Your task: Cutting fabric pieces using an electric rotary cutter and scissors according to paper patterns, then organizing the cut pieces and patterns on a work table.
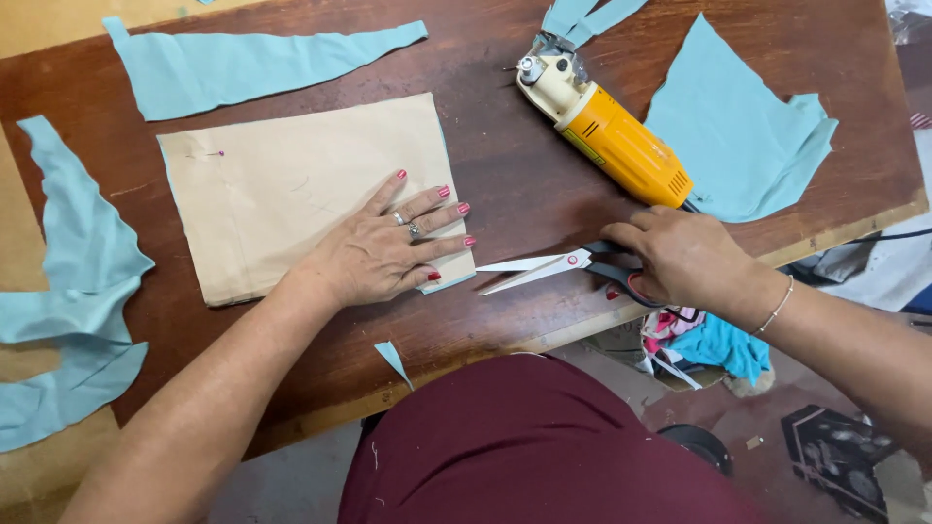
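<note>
My left hand [388, 243] lies flat, fingers spread, on a tan paper pattern [282, 184] that covers light blue fabric; a thin blue edge shows along its right and lower side. My right hand [680, 254] is closed around the dark handles of a pair of scissors [544, 268]. Their silver blades are slightly apart, resting on the wooden table [524, 184] and pointing left toward the pattern's lower right corner.
A yellow and cream electric cutter [602, 126] lies behind the scissors, its cord running right. Blue fabric offcuts lie at the back left [252, 63], left edge [68, 291] and back right [738, 126]. A small blue scrap [393, 357] sits near the front edge. Cloth lies on the floor.
</note>
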